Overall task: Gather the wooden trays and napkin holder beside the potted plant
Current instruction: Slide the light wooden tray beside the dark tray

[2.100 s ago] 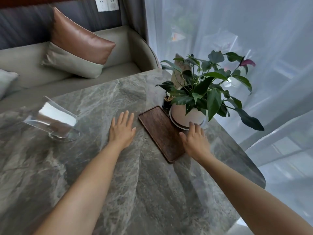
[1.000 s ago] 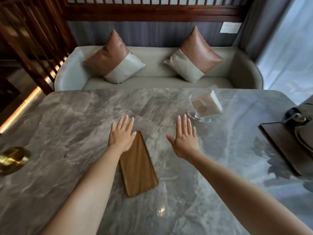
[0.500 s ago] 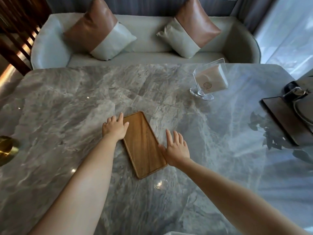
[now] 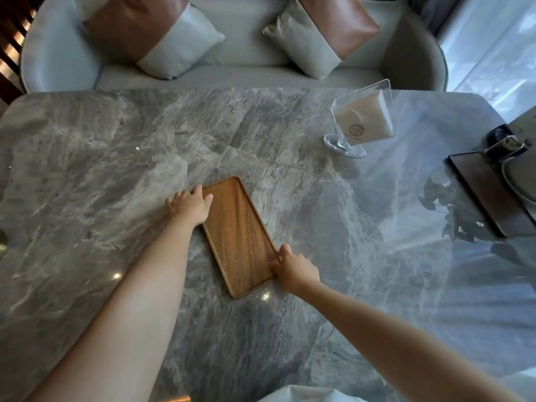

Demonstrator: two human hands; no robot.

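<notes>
Grey veined marble forms the table point(image 4: 116, 158), and behind its far edge sits a pale sofa point(image 4: 246, 71) with two brown-and-cream cushions point(image 4: 150, 30). Near the middle of the table lies a light wooden tray point(image 4: 240, 236), flat and turned at an angle. The left hand point(image 4: 190, 204) is curled over the tray's far left edge, its fingers bent down on the rim. The right hand point(image 4: 295, 269) grips the near right edge, thumb on the rim and fingers tucked underneath. A clear napkin holder point(image 4: 359, 120) with napkins stands well apart, toward the far right. At the right border a dark wooden tray point(image 4: 478, 190) lies just beside the rim of a pale pot point(image 4: 519, 181), which is mostly cut off.
</notes>
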